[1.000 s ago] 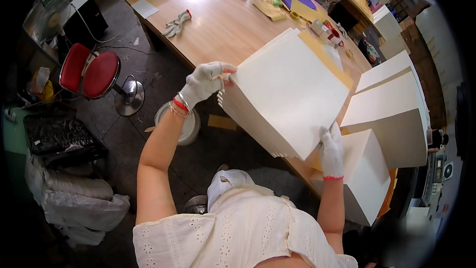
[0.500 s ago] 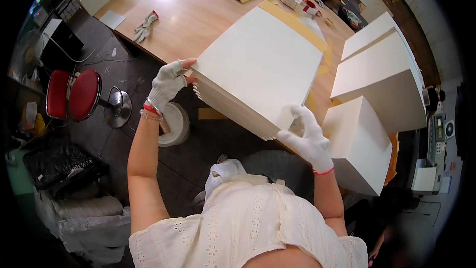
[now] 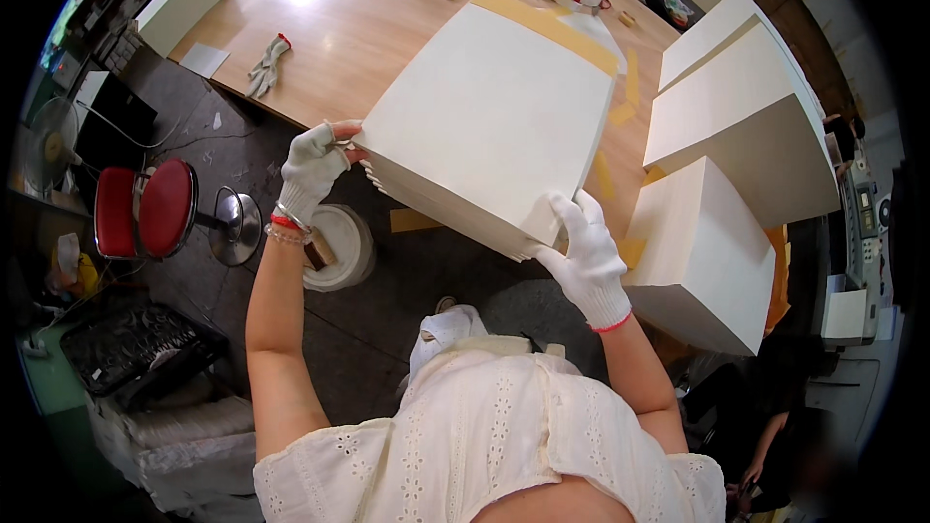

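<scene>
A thick stack of white paper (image 3: 484, 107) lies at the table's near edge, its near side jutting over the edge with several layers fanned out at the left corner. My left hand (image 3: 315, 163), in a white glove with bare fingertips, pinches that near left corner between thumb and fingers. At the near right corner, my right hand (image 3: 586, 257) in a white knit glove holds the stack, thumb low against the side and fingers at the right edge. The stack hides part of the fingers.
More white paper stacks (image 3: 736, 107) stand on the right, one (image 3: 707, 252) closest to me. A loose glove (image 3: 268, 66) rests on the wooden table (image 3: 320, 39). Tape rolls and yellow card lie at the back. Below left are a white bucket (image 3: 347, 242) and a red stool (image 3: 167, 208).
The view has turned slightly, so the table appears shifted left and up. My right hand's fingers have drawn in closer on the near right corner. My left hand keeps its grip.
</scene>
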Demonstrator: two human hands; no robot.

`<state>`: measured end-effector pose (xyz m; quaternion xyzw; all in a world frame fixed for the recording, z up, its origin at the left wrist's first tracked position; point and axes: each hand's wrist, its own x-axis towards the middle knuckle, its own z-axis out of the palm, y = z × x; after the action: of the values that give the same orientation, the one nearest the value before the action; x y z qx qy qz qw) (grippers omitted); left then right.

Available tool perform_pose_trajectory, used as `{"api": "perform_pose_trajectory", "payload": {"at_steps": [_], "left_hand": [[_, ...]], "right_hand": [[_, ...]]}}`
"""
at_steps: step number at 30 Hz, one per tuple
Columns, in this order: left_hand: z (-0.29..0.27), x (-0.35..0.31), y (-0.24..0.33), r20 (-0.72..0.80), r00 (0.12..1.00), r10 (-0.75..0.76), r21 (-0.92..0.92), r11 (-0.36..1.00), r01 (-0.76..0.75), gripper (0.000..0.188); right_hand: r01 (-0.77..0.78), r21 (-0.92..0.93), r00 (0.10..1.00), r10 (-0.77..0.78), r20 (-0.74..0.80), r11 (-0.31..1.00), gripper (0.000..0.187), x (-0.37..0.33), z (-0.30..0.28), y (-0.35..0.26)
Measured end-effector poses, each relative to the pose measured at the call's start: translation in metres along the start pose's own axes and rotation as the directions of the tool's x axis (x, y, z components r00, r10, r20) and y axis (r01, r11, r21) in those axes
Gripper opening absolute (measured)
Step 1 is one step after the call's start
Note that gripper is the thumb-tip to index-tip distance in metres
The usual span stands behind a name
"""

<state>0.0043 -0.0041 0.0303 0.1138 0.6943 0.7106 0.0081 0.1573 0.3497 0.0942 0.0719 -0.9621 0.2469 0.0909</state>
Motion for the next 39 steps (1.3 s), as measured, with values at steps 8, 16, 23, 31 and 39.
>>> {"api": "perform_pose_trajectory", "payload": {"at_steps": [8,16,23,31,39], "left_hand": [[-0.003,-0.001,0.002,0.001,1.000,0.003,0.011,1.000,-0.003,0.032],[-0.011,0.002,-0.004,0.034,0.998,-0.047,0.088,0.995,0.044,0.034],[-0.012,0.001,-0.011,0.023,0.999,0.038,0.138,0.990,-0.041,0.034],[-0.023,0.000,-0.019,0.040,0.999,0.029,0.160,0.987,-0.035,0.035],[-0.020,-0.002,-0.006,-0.019,0.999,-0.042,0.211,0.976,0.045,0.037]], "right_hand": [[-0.034,0.168,0.999,0.039,-0.030,0.985,0.070,-0.003,0.008,0.005],[-0.019,0.297,0.995,0.049,-0.092,0.955,0.071,-0.009,0.018,0.008],[0.047,0.422,0.997,-0.019,-0.070,0.906,0.083,-0.022,0.017,0.028],[0.045,0.461,0.993,0.010,-0.116,0.886,0.077,-0.033,0.025,0.027],[0.053,0.512,0.979,0.056,-0.194,0.857,0.082,-0.037,0.040,0.020]]}}
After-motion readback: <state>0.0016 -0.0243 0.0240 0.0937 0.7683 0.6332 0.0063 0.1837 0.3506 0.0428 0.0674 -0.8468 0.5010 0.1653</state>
